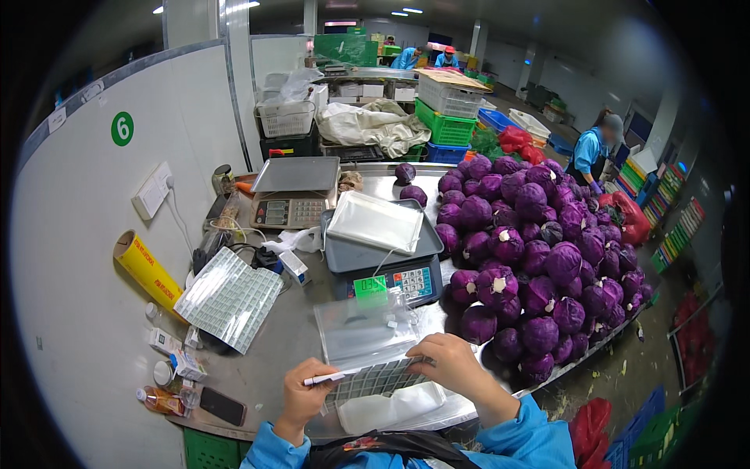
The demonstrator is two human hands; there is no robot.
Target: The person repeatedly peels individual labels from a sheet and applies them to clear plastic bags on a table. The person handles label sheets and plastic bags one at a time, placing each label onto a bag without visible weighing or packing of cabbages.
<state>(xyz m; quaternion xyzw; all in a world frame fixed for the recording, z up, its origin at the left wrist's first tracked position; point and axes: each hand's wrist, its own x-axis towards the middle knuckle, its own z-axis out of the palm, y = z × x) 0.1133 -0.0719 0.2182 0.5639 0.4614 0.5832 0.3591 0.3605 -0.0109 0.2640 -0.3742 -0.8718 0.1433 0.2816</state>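
Between my hands, tilted low over the metal table, is a sheet of labels (375,377) with a grid of small rectangles. My left hand (306,389) is closed around a white pen (324,377) and the sheet's left end. At the other end, my right hand (451,361) pinches the sheet's upper edge. Just beyond it lie clear plastic bags (361,332), and a white translucent wrapper (391,410) is on the near side. A digital scale (391,273) with a lit green display carries a stack of clear bags (375,223).
Purple cabbages (539,258) are heaped along the right. Another label sheet (229,299), a yellow tube (148,273), a phone (223,407) and a drink bottle (162,401) lie left. A second scale (295,184) stands behind. A co-worker (591,152) is beyond the heap.
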